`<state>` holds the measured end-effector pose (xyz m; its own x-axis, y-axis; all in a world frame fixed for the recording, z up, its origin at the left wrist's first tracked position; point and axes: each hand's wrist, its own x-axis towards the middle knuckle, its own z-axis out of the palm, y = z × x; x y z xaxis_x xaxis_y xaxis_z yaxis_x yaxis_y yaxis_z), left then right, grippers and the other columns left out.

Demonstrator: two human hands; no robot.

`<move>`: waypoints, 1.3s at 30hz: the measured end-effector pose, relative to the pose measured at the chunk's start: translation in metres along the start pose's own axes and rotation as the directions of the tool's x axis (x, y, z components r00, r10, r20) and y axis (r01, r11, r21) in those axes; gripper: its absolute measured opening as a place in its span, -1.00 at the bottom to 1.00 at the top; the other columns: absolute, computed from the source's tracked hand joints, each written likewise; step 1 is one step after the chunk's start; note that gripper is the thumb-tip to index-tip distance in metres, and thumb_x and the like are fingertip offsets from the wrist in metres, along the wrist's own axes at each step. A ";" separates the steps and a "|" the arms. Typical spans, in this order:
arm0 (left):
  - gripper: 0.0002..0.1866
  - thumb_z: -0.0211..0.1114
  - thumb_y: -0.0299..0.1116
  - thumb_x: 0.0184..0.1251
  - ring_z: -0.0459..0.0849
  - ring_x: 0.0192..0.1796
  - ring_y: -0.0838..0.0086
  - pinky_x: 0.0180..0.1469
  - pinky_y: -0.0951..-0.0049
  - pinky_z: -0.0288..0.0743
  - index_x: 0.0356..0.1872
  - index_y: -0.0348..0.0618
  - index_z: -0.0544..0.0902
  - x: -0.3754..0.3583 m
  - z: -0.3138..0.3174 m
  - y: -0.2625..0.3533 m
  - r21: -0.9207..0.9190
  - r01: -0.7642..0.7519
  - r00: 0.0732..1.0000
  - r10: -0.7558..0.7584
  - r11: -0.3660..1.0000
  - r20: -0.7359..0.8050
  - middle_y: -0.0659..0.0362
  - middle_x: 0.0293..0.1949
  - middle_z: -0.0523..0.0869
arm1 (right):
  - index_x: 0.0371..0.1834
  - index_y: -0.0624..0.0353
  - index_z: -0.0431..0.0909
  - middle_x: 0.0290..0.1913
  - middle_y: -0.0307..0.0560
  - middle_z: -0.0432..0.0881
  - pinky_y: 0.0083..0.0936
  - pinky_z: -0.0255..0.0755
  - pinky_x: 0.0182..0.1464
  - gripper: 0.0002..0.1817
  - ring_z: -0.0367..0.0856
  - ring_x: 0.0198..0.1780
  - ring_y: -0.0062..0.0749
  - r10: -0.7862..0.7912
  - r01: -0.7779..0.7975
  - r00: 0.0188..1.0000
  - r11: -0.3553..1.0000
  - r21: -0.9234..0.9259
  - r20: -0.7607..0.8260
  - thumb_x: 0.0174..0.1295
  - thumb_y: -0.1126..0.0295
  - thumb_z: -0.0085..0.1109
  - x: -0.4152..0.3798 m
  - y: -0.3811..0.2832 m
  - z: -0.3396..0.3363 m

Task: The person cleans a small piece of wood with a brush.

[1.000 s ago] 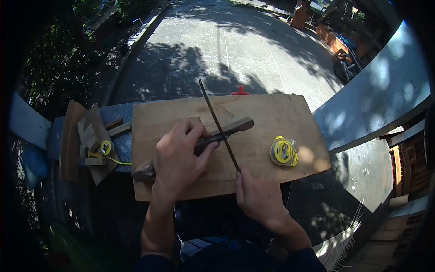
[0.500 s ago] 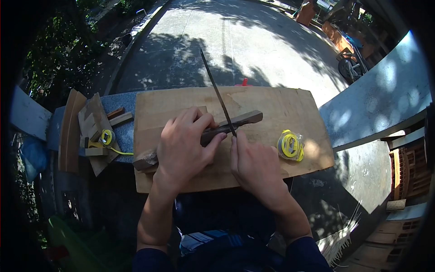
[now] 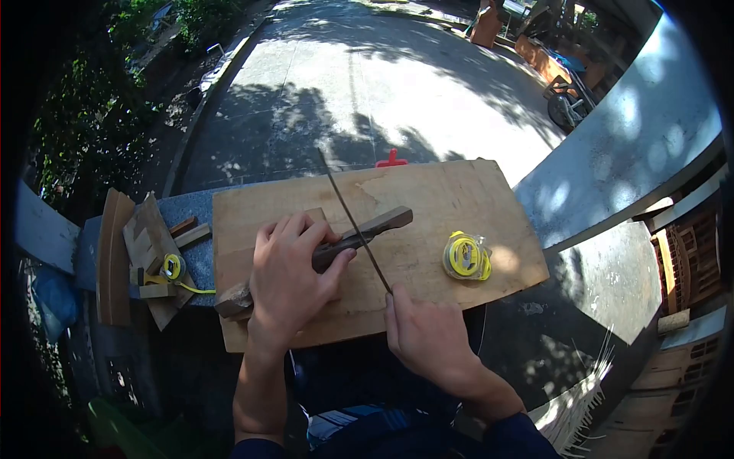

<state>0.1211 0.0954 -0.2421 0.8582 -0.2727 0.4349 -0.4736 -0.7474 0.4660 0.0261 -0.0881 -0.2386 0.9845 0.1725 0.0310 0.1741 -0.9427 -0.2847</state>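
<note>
My left hand is wrapped over a dark shaped piece of wood and holds it against a wooden board. The wood's right end, with a curved notch, sticks out past my fingers; its rough left end shows beside my wrist. In my closed right hand is the near end of a long, thin, dark file, whose handle is hidden. The file lies slantwise across the wood, just right of my left fingers, with its tip pointing away from me.
A yellow tape measure in clear plastic sits on the board's right side. To the left are wood offcuts, another yellow tape measure and a curved wooden piece. A red clamp handle stands at the far edge.
My right hand has drawn the file back toward me, so less of it extends beyond the wood. My left hand still holds the wood. The camera view has shifted slightly.
</note>
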 end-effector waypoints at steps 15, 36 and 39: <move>-0.71 0.61 -0.30 0.14 0.75 -0.14 0.14 -0.02 0.17 0.54 -0.24 -0.23 0.71 0.001 -0.004 0.009 -0.018 0.103 0.994 -0.102 0.994 0.047 0.10 -0.23 0.75 | -0.18 0.19 0.49 -0.59 -0.01 0.67 -0.14 0.43 -0.57 -0.81 0.67 -0.62 -0.06 0.030 -0.033 0.998 0.997 0.075 0.046 0.49 0.29 0.14 -0.040 0.006 -0.004; -0.72 0.64 -0.21 0.15 0.75 -0.26 0.29 -0.13 0.27 0.57 -0.28 -0.15 0.78 -0.001 0.002 0.000 -0.005 0.049 0.999 -0.049 0.999 0.016 0.17 -0.31 0.72 | -0.26 0.14 0.48 -0.63 0.01 0.65 -0.17 0.50 -0.55 -0.79 0.69 -0.62 -0.04 -0.015 0.015 0.999 1.000 0.013 -0.043 0.52 0.27 0.08 0.008 0.001 0.005; -0.72 0.65 -0.21 0.15 0.75 -0.27 0.30 -0.15 0.28 0.57 -0.27 -0.14 0.78 0.000 0.001 0.000 -0.014 0.068 0.997 -0.068 0.998 0.019 0.18 -0.32 0.72 | -0.26 0.15 0.48 -0.65 0.03 0.64 -0.16 0.50 -0.55 -0.79 0.69 -0.61 -0.02 -0.070 0.070 0.990 0.998 -0.006 -0.121 0.52 0.28 0.07 0.034 -0.002 0.010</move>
<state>0.1212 0.0946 -0.2428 0.8920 -0.2323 0.3877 -0.4166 -0.7554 0.5058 0.0589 -0.0772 -0.2461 0.9651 0.2021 0.1664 0.2424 -0.9301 -0.2761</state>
